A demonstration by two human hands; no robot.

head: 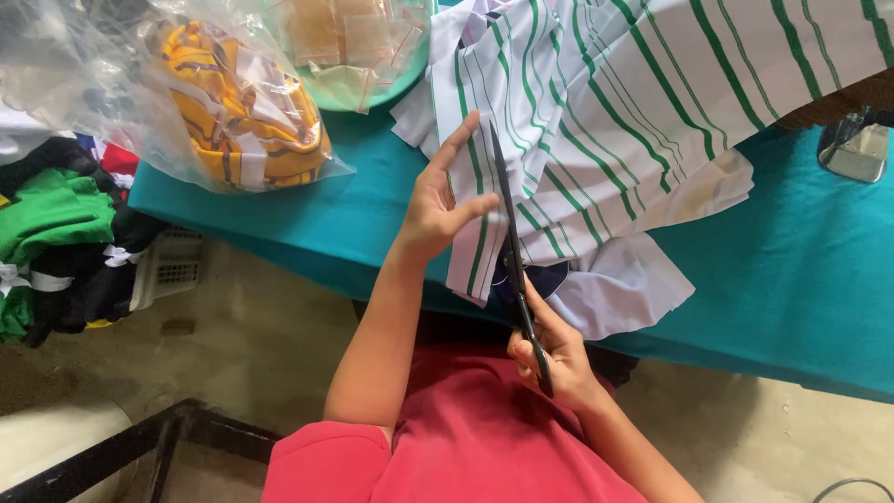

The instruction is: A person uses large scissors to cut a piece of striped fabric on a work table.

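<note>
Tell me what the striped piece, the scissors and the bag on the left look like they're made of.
Striped piece: soft woven or knit cloth, matte, since it folds and drapes. Scissors: dark blades, probably metal, with black handles, possibly plastic. Bag: thin clear plastic, glossy and crinkled, showing yellow cloth inside.

single head-worn view, looking steeply down from above the person's chest, close to both hands. it faces outward across the near edge of the teal table (801,279); concrete floor (233,326) shows below.
</note>
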